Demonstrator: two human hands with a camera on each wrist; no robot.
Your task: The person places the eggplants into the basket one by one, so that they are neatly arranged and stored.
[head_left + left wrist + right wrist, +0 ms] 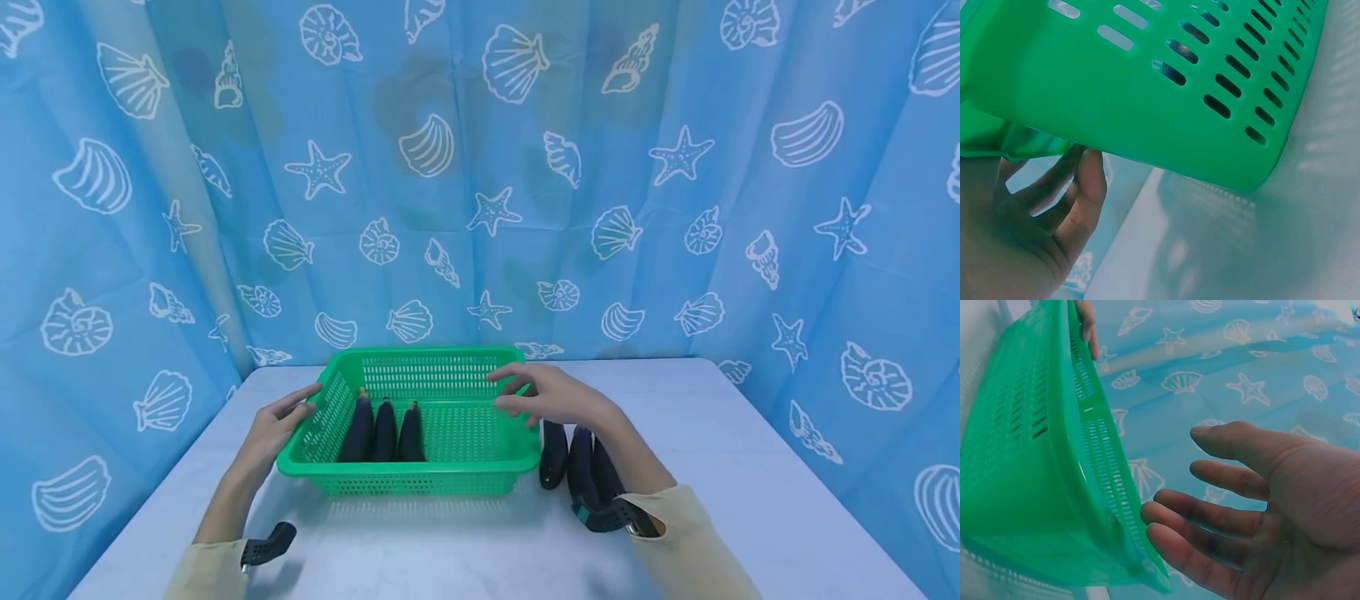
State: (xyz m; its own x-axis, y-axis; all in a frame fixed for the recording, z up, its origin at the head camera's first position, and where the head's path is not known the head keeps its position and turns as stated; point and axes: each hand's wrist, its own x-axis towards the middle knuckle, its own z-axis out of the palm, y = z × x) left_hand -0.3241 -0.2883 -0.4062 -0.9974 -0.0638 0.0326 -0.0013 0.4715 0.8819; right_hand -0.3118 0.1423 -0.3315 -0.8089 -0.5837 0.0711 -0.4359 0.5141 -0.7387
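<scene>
A green plastic basket (420, 468) stands on the table, and three dark eggplants (384, 432) lie side by side at its left. My left hand (279, 421) holds the basket's left rim, with the thumb (1092, 178) right at the rim in the left wrist view. Over the basket's right rim hovers my right hand (551, 393), fingers loosely bent and spread, nothing in them; the right wrist view shows its bare palm (1310, 506). Outside the basket, under the right forearm, are more eggplants (553, 457), partly hidden by the arm and wrist camera.
The white table (750, 492) runs back to a blue curtain (480, 275) printed with shells and starfish, which also hangs along both sides. Small black cameras (268, 546) sit at both wrists.
</scene>
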